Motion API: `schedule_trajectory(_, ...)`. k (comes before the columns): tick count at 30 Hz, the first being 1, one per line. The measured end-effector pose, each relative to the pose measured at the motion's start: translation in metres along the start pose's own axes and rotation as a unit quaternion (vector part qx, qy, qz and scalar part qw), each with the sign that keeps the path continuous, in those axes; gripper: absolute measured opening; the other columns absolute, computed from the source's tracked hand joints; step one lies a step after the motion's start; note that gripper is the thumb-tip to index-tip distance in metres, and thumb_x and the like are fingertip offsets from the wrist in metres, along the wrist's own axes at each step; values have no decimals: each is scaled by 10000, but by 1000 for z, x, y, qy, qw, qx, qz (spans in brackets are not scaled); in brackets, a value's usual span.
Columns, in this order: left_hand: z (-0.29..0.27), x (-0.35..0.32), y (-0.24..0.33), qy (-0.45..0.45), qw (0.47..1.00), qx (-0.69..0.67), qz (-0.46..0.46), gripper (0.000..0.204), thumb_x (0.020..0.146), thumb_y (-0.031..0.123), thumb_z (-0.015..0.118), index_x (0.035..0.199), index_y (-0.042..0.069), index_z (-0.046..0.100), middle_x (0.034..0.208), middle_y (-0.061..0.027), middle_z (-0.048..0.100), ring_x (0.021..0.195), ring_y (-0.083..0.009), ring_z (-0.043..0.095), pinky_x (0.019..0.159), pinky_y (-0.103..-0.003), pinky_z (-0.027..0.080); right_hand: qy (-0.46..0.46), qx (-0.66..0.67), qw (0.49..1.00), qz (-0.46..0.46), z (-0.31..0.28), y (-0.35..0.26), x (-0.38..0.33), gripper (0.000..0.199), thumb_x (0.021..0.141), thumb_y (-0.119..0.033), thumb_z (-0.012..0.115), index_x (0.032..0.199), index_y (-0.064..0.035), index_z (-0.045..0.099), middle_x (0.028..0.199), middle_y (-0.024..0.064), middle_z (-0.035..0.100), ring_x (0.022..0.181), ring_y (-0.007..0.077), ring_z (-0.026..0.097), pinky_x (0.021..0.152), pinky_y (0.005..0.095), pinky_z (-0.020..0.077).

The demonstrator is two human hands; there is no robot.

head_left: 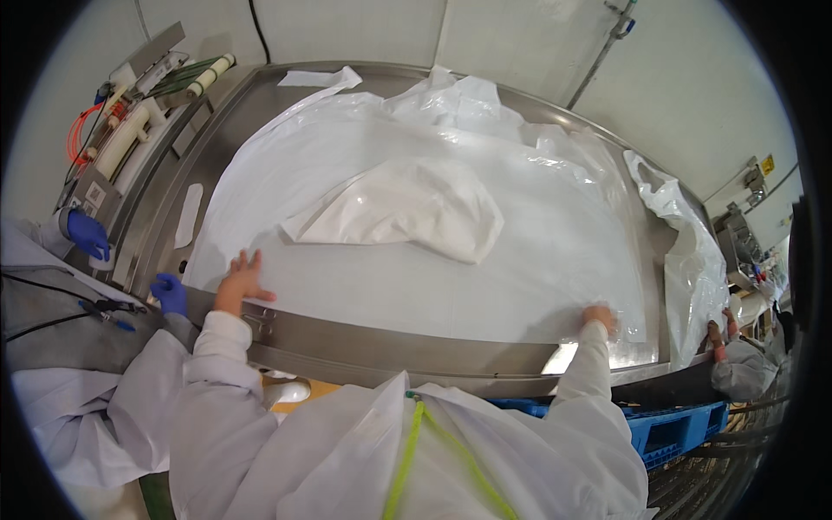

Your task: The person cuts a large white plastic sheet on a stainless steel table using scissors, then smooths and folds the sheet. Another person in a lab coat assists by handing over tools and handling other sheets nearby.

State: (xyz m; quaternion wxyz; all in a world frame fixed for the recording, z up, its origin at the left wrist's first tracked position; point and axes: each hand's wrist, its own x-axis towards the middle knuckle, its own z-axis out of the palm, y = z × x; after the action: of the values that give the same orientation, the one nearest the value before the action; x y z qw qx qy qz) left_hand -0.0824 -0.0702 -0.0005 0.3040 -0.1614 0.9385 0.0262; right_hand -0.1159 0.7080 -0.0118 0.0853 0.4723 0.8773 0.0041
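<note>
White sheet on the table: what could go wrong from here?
1. The crumpled piece lies on top of the sheet; a tug below could shift it.
2. The left hand and right hand are far apart near the front edge; uneven pulls might skew or wrinkle the sheet.
3. Bunched plastic at the far side could catch or fold under.

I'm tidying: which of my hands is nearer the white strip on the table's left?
Left: your left hand is close, lower right of the strip; your right hand, far rightward.
</note>
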Motion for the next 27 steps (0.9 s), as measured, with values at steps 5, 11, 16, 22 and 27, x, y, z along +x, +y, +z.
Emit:
schedule_trajectory(5,3,-37,150,41,973,17,228,854,702,429,715,1386,102,321,1430,-164,298,1341,-335,240,996,-650,243,93,206,921,-317,-8,-191,-117,582,809,-413,578,1224,-21,465,1192,164,538,1131,363,469,902,496,405)
schedule_trajectory(11,50,-108,282,161,880,45,445,684,873,544,419,1439,210,229,1523,-90,84,1381,-340,125,978,-677,177,-45,281,918,-275,7,-269,-162,548,739,-443,635,1040,10,569,1075,198,600,1046,360,540,886,454,430)
schedule_trajectory(16,4,-143,210,-302,845,-71,435,593,907,542,389,1367,169,402,1421,-124,359,1288,-293,363,1047,-445,271,103,490,782,-371,-50,-295,-160,309,830,-264,587,992,-3,607,940,164,652,866,307,619,765,371,471)
schedule_trajectory(22,-28,-137,113,60,629,-674,383,476,890,291,602,1265,21,491,1185,-84,565,1078,-147,514,908,-266,405,16,471,601,-646,-194,-276,-352,245,836,-104,606,1053,5,574,910,143,646,770,219,605,724,303,476)
schedule_trajectory(27,-58,-162,80,226,519,-749,344,462,878,227,612,1233,-29,462,1082,-92,600,918,-165,579,825,-268,452,87,287,478,-826,-108,-241,-488,339,683,32,548,995,-82,614,1160,69,569,1121,277,518,794,419,445)
